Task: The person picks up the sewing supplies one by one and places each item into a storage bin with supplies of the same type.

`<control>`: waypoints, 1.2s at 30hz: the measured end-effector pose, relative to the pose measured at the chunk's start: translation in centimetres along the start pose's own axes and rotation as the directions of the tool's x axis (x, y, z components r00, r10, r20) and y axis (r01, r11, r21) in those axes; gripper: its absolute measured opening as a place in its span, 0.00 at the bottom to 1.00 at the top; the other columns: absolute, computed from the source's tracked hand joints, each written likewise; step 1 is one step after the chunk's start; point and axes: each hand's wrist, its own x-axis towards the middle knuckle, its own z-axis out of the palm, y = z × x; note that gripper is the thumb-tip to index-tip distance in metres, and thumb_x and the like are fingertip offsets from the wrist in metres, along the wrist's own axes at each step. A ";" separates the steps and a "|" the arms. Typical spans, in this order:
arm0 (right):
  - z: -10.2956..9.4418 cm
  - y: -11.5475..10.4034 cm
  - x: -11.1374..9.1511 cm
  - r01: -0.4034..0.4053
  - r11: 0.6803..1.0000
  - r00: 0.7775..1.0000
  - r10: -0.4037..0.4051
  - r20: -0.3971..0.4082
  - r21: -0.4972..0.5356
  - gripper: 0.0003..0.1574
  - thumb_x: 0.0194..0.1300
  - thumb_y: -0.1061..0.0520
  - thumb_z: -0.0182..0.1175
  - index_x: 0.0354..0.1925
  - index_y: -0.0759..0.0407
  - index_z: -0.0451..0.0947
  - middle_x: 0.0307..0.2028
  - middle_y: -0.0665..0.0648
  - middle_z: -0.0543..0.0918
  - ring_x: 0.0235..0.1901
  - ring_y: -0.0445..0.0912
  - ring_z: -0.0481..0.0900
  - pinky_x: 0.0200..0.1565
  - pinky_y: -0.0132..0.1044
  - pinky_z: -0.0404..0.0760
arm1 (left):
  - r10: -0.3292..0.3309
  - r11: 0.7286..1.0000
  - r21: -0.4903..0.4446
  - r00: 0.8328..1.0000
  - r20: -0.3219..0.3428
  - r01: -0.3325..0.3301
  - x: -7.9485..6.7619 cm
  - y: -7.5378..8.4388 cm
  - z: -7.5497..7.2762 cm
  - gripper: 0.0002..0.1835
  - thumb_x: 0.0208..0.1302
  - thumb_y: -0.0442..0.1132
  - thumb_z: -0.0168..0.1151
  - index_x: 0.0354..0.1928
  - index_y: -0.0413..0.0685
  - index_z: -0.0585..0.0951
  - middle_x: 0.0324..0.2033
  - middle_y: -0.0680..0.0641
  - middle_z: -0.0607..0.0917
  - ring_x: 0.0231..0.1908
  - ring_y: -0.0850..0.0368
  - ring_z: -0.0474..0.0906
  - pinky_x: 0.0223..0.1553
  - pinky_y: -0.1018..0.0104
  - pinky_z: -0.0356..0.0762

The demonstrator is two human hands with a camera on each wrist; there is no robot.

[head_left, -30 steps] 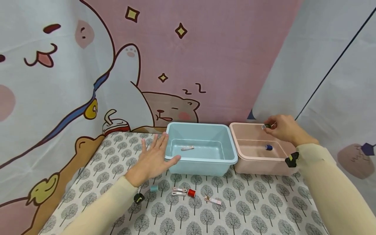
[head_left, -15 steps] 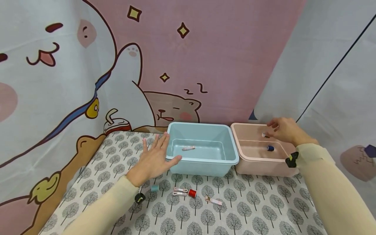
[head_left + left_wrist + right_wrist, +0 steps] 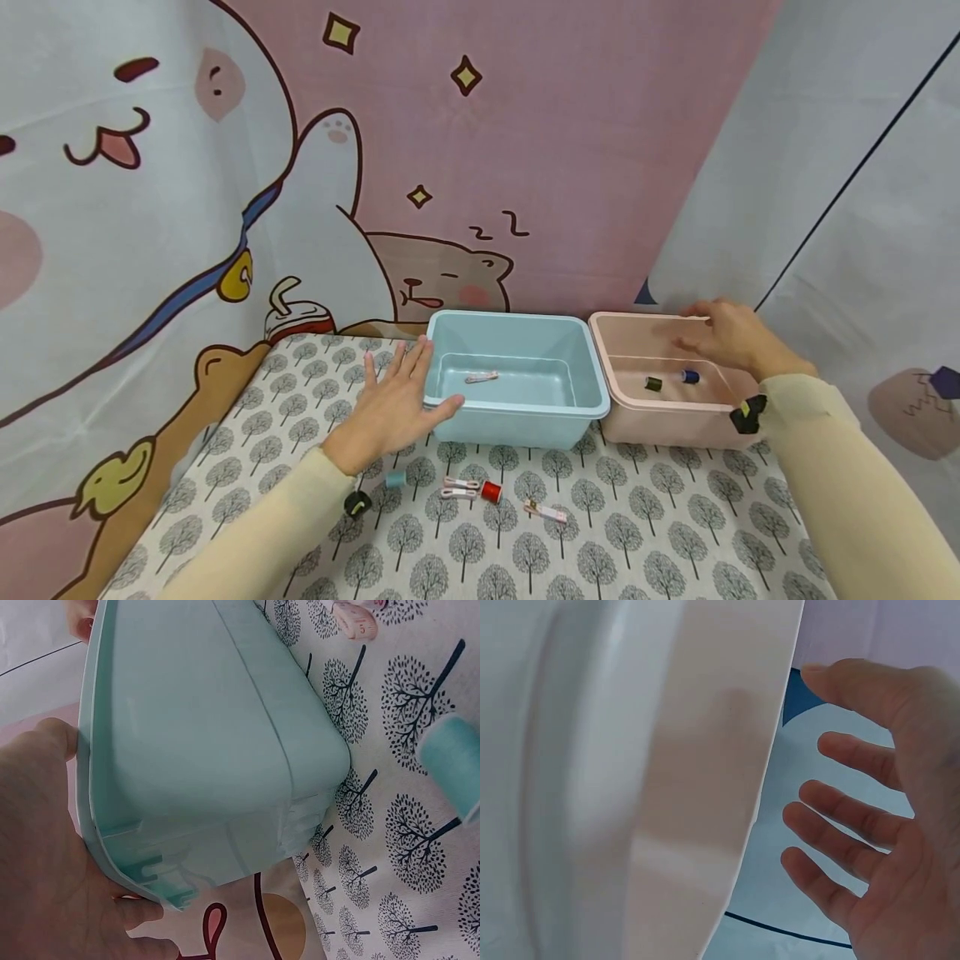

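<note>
My left hand (image 3: 393, 408) rests with spread, straight fingers on the left rim of the light blue bin (image 3: 517, 429). A folded tape measure (image 3: 481, 377) lies inside that bin. Over the pink bin (image 3: 675, 425), my right hand (image 3: 735, 337) hovers with loosely spread fingers and nothing in it; the right wrist view shows the fingers (image 3: 832, 832) apart from the rim. On the pink bin's floor lie a dark green thread spool (image 3: 653, 384) and a dark blue thread spool (image 3: 690, 377).
In front of the bins, on the tree-print cloth (image 3: 600, 567), lie a teal thread spool (image 3: 395, 479), a red thread spool (image 3: 491, 492), a pair of folded tape measures (image 3: 459, 488) and another folded tape measure (image 3: 545, 512). A cartoon-print curtain (image 3: 570, 167) hangs behind.
My right hand has let go of the green thread spool, which has dropped to the pink bin's floor left of the blue one. The left hand stays on the blue bin's rim.
</note>
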 end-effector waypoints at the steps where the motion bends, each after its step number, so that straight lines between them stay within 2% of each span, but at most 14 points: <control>1: 0.0 -0.1 -0.1 -0.005 1.000 1.000 0.005 0.000 0.005 0.40 0.78 0.43 0.76 0.72 0.69 0.84 0.67 0.82 0.85 0.62 0.77 0.87 0.63 0.79 0.86 | 0.001 1.000 0.001 1.000 -0.001 -0.001 0.0 0.0 0.0 0.66 0.79 0.88 0.39 0.97 0.46 0.44 0.96 0.48 0.40 0.96 0.35 0.36 0.89 0.16 0.24; 5: 0.2 -0.6 -0.6 -0.023 1.000 1.000 0.023 0.001 0.013 0.40 0.80 0.40 0.74 0.74 0.66 0.83 0.71 0.83 0.82 0.68 0.81 0.82 0.65 0.83 0.83 | 0.003 1.000 0.002 1.000 -0.001 -0.003 0.0 0.0 -0.1 0.66 0.79 0.88 0.39 0.97 0.46 0.44 0.96 0.48 0.40 0.96 0.35 0.36 0.89 0.16 0.24; 13: 0.4 -2.1 -1.9 -0.035 0.999 0.999 0.035 -0.025 0.008 0.41 0.85 0.35 0.68 0.78 0.61 0.80 0.75 0.81 0.76 0.69 0.82 0.80 0.62 0.87 0.82 | -0.001 1.000 0.003 1.000 -0.001 0.001 0.0 0.1 0.0 0.66 0.79 0.89 0.39 0.97 0.47 0.44 0.96 0.48 0.41 0.96 0.36 0.35 0.89 0.17 0.23; 20: 1.1 -3.2 -3.0 -0.020 1.000 0.994 0.020 -0.104 0.009 0.40 0.85 0.33 0.66 0.79 0.56 0.81 0.74 0.77 0.78 0.68 0.78 0.80 0.58 0.87 0.83 | -0.001 1.000 0.001 1.000 -0.005 0.001 0.0 0.1 -0.1 0.65 0.79 0.88 0.40 0.97 0.46 0.45 0.96 0.48 0.41 0.96 0.36 0.35 0.89 0.17 0.24; 23: 1.4 -3.7 -3.5 -0.010 1.000 0.991 0.013 -0.137 0.026 0.40 0.85 0.33 0.66 0.79 0.56 0.81 0.74 0.75 0.79 0.70 0.79 0.79 0.63 0.87 0.80 | -0.001 1.000 0.003 1.000 -0.009 0.001 0.1 0.1 -0.1 0.65 0.79 0.88 0.40 0.97 0.46 0.46 0.96 0.48 0.42 0.96 0.36 0.35 0.89 0.17 0.24; 29: 2.2 -4.6 -4.5 0.065 0.998 0.970 -0.058 -0.237 0.022 0.35 0.82 0.40 0.72 0.75 0.57 0.84 0.71 0.76 0.82 0.70 0.79 0.79 0.70 0.84 0.76 | -0.001 1.000 0.016 1.000 -0.008 0.001 0.2 0.1 0.0 0.65 0.79 0.88 0.39 0.97 0.46 0.48 0.96 0.48 0.42 0.96 0.36 0.34 0.88 0.16 0.26; 36: 2.9 -5.1 -5.5 0.144 0.989 0.943 -0.148 -0.297 -0.034 0.36 0.77 0.43 0.75 0.75 0.57 0.85 0.70 0.76 0.85 0.71 0.78 0.79 0.73 0.79 0.74 | 0.006 0.999 0.040 1.000 -0.009 -0.006 0.3 0.1 -0.1 0.64 0.80 0.87 0.39 0.97 0.46 0.47 0.96 0.47 0.42 0.96 0.35 0.36 0.87 0.14 0.27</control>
